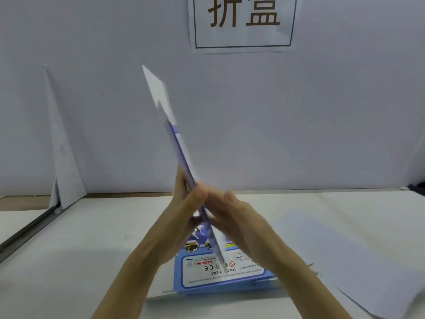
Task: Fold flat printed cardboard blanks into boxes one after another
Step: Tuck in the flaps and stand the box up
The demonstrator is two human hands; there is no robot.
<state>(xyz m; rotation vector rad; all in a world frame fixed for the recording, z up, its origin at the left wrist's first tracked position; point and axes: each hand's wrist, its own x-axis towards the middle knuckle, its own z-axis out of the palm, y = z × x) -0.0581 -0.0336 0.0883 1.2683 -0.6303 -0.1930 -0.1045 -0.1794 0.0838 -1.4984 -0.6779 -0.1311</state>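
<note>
1. On the pale, matte surface (69, 249), which shows a few small marks, a stack of blanks (220, 275) lies flat near the front edge. Its top sheet is glossy blue with a white label panel, a red warning mark and small print.
2. Behind the surface stands a plain white wall (92, 111). A paper sign (243, 21) hangs on it, with large brown characters inside a thin dark frame.
3. At the left, a tall, narrow white prop (64, 146) leans against the wall, and a grey metal rail (27, 231) runs slantwise across the surface's corner.
4. To the right of the stack lies a large, thin white sheet (345, 249), one corner reaching past the front edge.
5. The task's thing, a flat cardboard blank (182, 153), is held edge-on in the air above the stack and tilts up and to the left. It looks thin and stiff, blue-printed on one face, with a white pointed flap at the top.
6. The left grip (186, 203) grasps the blank's lower part, with its fingers curled round the edge.
7. The right grip (236, 217) meets the blank from the other side. Its fingers are blurred, so I cannot tell whether they clasp the blank or only press on it.
</note>
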